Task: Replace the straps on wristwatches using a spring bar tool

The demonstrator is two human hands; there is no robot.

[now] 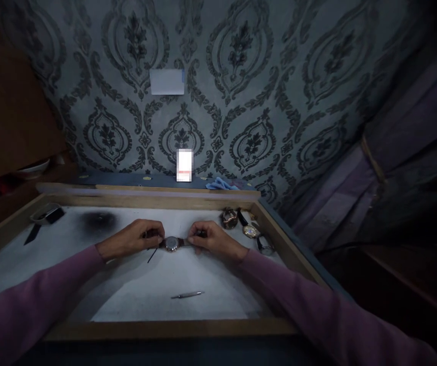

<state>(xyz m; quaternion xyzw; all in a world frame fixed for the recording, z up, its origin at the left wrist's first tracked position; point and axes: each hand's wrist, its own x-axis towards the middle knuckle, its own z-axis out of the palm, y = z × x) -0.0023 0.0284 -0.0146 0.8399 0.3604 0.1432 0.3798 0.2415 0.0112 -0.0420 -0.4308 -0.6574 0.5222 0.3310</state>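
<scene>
Between my two hands lies a wristwatch with a round, light dial and a dark brown strap, just over the white work surface. My left hand pinches the strap's left end between thumb and fingers. On the other side, my right hand grips the strap's right end in the same way. A thin dark stick-like piece lies below my left hand. Closer to me, a slim metal tool with narrow tips rests on the surface; its exact kind is unclear.
A wooden rim surrounds the work surface. At the right stand several watches, including a gold one. A small container with a dark strap sits at the back left. Behind are a lit phone and a blue cloth.
</scene>
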